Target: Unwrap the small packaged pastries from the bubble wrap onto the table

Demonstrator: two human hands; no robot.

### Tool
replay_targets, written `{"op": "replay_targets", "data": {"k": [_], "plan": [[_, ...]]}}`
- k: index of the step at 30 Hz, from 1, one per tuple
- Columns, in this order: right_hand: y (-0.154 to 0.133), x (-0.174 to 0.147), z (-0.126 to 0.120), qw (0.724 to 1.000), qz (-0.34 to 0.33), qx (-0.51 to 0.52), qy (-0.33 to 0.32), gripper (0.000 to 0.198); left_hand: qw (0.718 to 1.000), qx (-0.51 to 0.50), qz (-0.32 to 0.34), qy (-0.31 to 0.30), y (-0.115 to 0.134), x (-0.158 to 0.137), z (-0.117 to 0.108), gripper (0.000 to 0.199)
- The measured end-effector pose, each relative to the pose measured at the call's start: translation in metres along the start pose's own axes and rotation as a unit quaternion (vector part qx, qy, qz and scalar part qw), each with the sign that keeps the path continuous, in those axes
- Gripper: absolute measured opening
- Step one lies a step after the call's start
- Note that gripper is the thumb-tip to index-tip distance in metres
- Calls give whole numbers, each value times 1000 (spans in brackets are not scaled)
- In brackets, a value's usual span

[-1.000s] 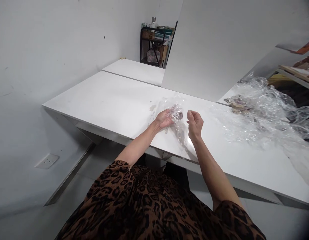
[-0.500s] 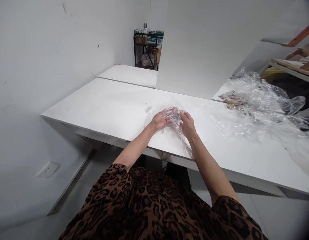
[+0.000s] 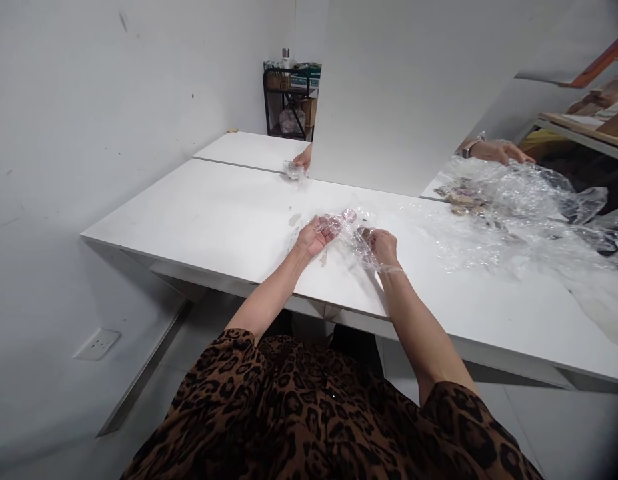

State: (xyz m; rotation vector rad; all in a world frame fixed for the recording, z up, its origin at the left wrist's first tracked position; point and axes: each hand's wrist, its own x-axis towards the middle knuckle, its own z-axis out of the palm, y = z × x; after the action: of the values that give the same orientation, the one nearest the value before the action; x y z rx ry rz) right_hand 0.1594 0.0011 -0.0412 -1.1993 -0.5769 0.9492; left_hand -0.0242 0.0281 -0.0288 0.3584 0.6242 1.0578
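Crumpled clear plastic film [image 3: 359,245] stretches between my two hands above the white table. My left hand [image 3: 313,237], palm turned up and fingers curled, holds the film from the left. A small pinkish object [image 3: 349,215] shows at its fingertips, wrapped in the film; its kind cannot be made out. My right hand [image 3: 383,245] is closed on the film's right side, knuckles up, and some of the film hangs over the wrist.
A large pile of clear film [image 3: 513,207] covers the right side of the white table [image 3: 189,220], with small brownish pieces [image 3: 463,200] at its edge. Beyond an upright white panel [image 3: 389,100], another person's hands [image 3: 499,152] reach in; one touches a small plastic-wrapped bundle [image 3: 293,171].
My right hand has moved slightly right and down, drawing film away from my left hand. Another person's hands have appeared on both sides of the panel, with a small wrapped bundle at the left.
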Motion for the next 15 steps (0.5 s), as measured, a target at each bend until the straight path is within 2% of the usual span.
{"op": "replay_targets", "data": {"k": [2,5,8,12,15], "plan": [[-5,5,1,999,-6,14,36,29,1000,21,4,20,2,4,-3,30],[-20,14,0,993,-87,42,63,27,996,83,19,32,4,12,-6,18],[-42,25,0,985,-169,10,28,26,985,149,32,78,2,21,-3,10],[-67,37,8,972,-223,-63,-28,24,975,165,52,139,-5,24,5,9],[-77,42,16,963,-232,-125,-62,18,962,185,92,181,-8,17,8,32]]}}
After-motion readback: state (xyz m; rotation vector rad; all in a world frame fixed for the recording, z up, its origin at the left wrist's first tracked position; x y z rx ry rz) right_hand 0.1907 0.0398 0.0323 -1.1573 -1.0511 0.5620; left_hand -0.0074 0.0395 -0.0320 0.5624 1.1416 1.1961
